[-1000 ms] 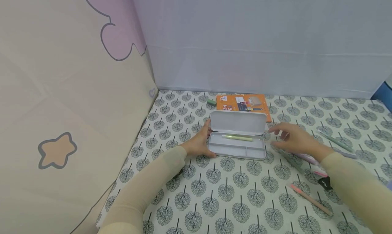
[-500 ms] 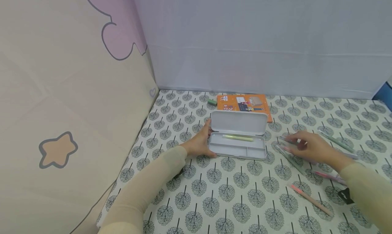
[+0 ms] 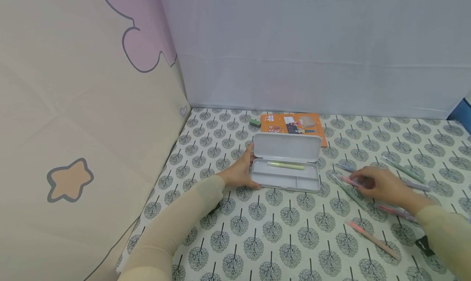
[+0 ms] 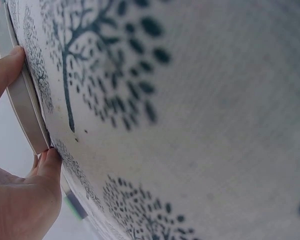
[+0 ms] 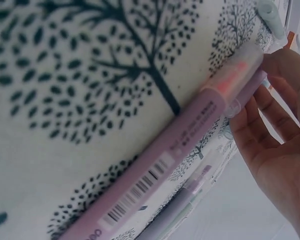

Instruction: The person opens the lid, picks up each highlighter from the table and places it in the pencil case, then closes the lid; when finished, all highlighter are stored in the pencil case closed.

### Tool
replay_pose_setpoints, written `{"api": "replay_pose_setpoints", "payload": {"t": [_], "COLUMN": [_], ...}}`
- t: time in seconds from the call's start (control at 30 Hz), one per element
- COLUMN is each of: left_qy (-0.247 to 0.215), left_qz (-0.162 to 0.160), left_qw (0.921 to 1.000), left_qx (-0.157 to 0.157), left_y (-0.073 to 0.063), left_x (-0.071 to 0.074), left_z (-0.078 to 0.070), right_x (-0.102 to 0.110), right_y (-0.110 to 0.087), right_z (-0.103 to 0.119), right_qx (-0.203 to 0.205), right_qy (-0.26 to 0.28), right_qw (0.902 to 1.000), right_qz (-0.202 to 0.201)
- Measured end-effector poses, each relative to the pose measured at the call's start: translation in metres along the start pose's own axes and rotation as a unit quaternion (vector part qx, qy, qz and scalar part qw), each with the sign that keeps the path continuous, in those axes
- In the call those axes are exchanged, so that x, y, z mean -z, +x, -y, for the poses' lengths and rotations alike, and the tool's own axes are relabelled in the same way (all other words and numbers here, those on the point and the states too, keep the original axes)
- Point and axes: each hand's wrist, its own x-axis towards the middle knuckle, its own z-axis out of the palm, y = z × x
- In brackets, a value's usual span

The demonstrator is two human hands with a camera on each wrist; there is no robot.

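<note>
In the head view, an open white pencil case holds a yellow pen in its back compartment. My left hand grips the case's left end, thumb at the front corner and fingers toward the hinge; the left wrist view shows the fingertips against its side wall. To the right, my right hand pinches a pink-tipped purple highlighter low over the cloth, most of its barrel hidden by the hand. Close by lies a green pen. Another purple highlighter, with a barcode, fills the right wrist view's foreground.
Behind the case lie an orange booklet and a small green block. More pens surround the right hand: a blue-grey one, a green one, and a peach highlighter nearer the front. A curtain wall borders the left.
My right hand has drawn back rightward from beside the case and come down among the pens, where its fingers now pinch a highlighter. The left hand has stayed on the case.
</note>
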Motion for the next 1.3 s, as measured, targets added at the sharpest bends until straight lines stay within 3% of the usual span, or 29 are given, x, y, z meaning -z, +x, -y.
{"api": "replay_pose_setpoints", "payload": {"t": [0.27,0.6,0.9,1.3], "left_qy": [0.000,0.012,0.015,0.012], "left_qz": [0.000,-0.001,-0.001,0.003], "left_qw": [1.0000,0.9999,0.9999,0.9999], "left_qx": [-0.001,-0.009,0.002,-0.004], "left_y": [-0.001,0.000,-0.001,-0.001], "left_x": [0.000,0.000,0.001,0.001], "left_z": [-0.001,-0.001,-0.002,-0.002], "right_x": [-0.002,0.006,0.012,0.001], "right_y": [0.001,0.014,0.036,0.076], "right_z": [0.000,0.011,0.032,0.059], "right_qx": [-0.011,0.017,0.019,0.055], "right_qy": [-0.007,-0.006,-0.002,0.013], "right_qw": [0.9999,0.9997,0.9998,0.9983], "right_qz": [0.008,-0.017,-0.002,0.012]}}
